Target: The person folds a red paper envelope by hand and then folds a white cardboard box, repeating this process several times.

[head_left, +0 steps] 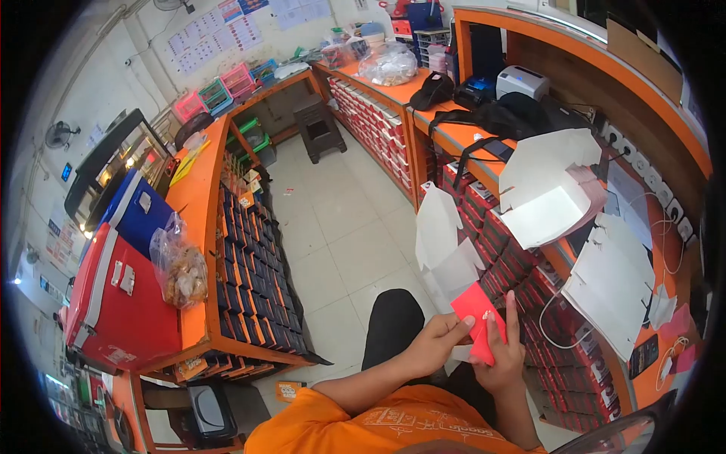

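Observation:
A partly folded paperboard carton (478,306), red on one face with white flaps spreading beyond it, is held in front of my lap. My left hand (445,337) grips its near left edge, thumb lying on the red panel. On the other side my right hand (501,354) closes round the lower red part, one finger stretched up beside it. A half-formed white carton (548,197) stands on the orange counter at right. Nearer me, a stack of flat white carton sheets (611,284) lies on that counter.
Stacked red boxes (563,356) fill the shelf beneath the right counter. At left, dark-and-orange boxes (249,257) line the shelf under another counter holding a red cooler (125,295), a blue cooler (140,212) and a filled plastic bag (181,272). A dark stool (318,125) stands on the tiles.

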`<state>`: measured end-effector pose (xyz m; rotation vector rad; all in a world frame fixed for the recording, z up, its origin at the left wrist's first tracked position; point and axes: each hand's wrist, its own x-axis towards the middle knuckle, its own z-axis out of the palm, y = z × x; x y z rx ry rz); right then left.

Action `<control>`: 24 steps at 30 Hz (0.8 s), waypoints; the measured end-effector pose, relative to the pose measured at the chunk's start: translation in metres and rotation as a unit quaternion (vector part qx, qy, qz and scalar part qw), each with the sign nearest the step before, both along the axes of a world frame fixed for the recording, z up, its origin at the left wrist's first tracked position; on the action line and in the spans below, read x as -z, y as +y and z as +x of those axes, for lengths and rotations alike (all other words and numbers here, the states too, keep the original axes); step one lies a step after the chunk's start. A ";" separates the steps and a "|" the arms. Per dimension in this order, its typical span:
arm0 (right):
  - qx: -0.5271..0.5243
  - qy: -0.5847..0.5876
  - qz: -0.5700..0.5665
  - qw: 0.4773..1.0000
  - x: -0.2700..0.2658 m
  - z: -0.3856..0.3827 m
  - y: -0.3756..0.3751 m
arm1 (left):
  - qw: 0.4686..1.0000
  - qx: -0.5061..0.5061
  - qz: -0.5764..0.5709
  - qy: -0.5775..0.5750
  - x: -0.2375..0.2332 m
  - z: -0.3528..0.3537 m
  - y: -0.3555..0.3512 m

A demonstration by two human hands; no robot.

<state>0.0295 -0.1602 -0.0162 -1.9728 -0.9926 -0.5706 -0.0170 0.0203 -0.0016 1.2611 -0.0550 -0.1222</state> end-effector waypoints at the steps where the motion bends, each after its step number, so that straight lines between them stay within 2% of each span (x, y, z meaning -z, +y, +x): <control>1: -0.004 -0.002 -0.001 1.000 0.001 0.000 0.002 | 1.000 -0.009 -0.019 0.011 -0.002 0.000 -0.001; 3: 0.019 -0.008 -0.031 0.999 0.004 -0.001 0.005 | 0.999 -0.020 -0.037 0.018 -0.003 -0.002 0.001; 6: 0.021 -0.016 -0.024 0.999 0.008 0.006 0.009 | 0.998 0.024 -0.012 0.056 0.007 -0.010 0.002; 8: 0.017 -0.017 -0.008 1.000 0.007 0.007 0.009 | 0.991 0.009 -0.104 0.086 0.014 -0.011 -0.003; 10: 0.013 -0.013 0.003 1.000 0.003 0.007 0.009 | 0.991 0.014 -0.109 0.081 0.009 -0.011 -0.001; 12: -0.021 0.143 0.074 0.987 -0.007 -0.001 0.009 | 0.998 -0.062 -0.003 0.027 0.002 -0.016 -0.001; 13: -0.022 0.147 0.072 0.986 -0.009 -0.001 0.008 | 0.986 -0.119 0.102 -0.051 -0.004 -0.018 0.006; 14: -0.049 0.146 0.105 0.983 -0.012 0.000 0.007 | 0.986 -0.120 0.102 -0.048 -0.005 -0.016 0.008; 16: -0.075 0.143 0.142 0.977 -0.014 0.000 0.007 | 0.956 -0.255 0.094 -0.112 -0.007 -0.011 0.015; 18: -0.142 0.135 0.168 0.966 -0.013 -0.003 0.006 | 0.955 -0.254 0.066 -0.138 -0.014 -0.007 0.020; 20: -0.134 0.135 0.167 0.967 -0.010 -0.003 0.006 | 0.954 -0.246 0.037 -0.167 -0.012 -0.003 0.024; 22: -0.123 0.137 0.165 0.969 -0.007 -0.003 0.003 | 0.943 -0.296 0.015 -0.151 0.010 0.003 0.034; 23: -0.100 0.116 0.140 0.978 -0.007 -0.002 0.001 | 0.941 -0.263 -0.016 -0.212 0.017 0.004 0.043; 24: -0.078 0.097 0.115 0.986 -0.007 -0.002 0.000 | 0.943 -0.258 -0.014 -0.208 0.015 0.002 0.040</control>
